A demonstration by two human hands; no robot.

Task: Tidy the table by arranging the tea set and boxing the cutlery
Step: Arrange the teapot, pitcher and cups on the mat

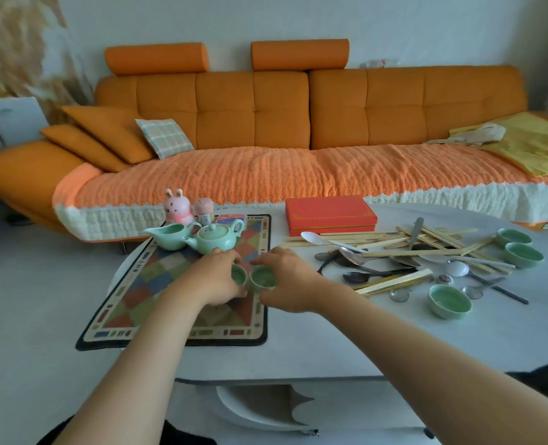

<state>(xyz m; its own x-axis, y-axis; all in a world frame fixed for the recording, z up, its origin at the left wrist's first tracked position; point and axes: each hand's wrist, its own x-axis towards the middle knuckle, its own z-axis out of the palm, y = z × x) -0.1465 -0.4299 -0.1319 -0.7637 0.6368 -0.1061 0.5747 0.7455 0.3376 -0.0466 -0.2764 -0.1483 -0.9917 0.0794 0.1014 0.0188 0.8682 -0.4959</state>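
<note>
On the patterned mat: left hand and right hand, each closed around one small green cup, the two cups side by side; green teapot and pitcher just behind. Right of the mat on the white table: a loose heap of chopsticks and spoons, three more green cups around it, red box shut, behind the heap.

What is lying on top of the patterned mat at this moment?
On the patterned mat: a green pitcher, a teapot, and two small cups, one in the left hand, one in the right hand. The hands cover the mat beneath them.
</note>
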